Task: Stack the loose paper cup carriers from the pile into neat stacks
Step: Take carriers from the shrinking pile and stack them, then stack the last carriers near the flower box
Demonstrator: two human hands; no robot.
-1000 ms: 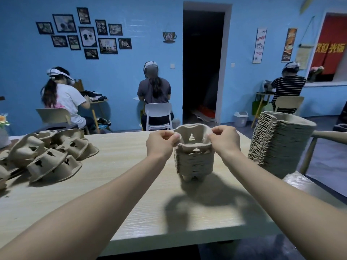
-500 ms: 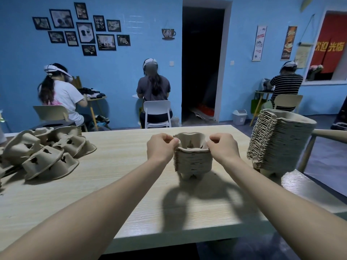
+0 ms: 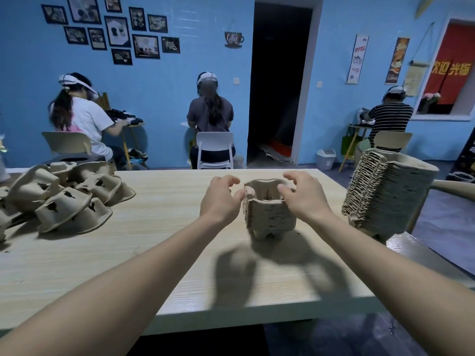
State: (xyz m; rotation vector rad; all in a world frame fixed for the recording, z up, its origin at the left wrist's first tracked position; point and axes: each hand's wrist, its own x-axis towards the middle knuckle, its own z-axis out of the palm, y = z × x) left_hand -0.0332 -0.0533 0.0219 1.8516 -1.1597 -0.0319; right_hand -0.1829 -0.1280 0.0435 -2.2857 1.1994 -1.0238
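Observation:
A short stack of brown paper cup carriers (image 3: 268,217) stands upright in the middle of the wooden table (image 3: 159,253). My left hand (image 3: 221,199) hovers just left of its top rim, fingers loosely spread and holding nothing. My right hand (image 3: 302,196) hovers over the stack's right side, fingers spread and apart from the rim. A loose pile of carriers (image 3: 64,196) lies jumbled at the table's left. A tall neat stack of carriers (image 3: 388,191) leans slightly at the table's right edge.
Beyond the table three people sit with their backs to me, at small tables along the blue wall. A white chair (image 3: 214,150) stands behind the table's far edge. A beige chair arm (image 3: 455,186) juts in behind the tall stack.
Both hands pressed the top carrier down onto the short stack, then let go of it and opened. The stack now stands lower and on its own.

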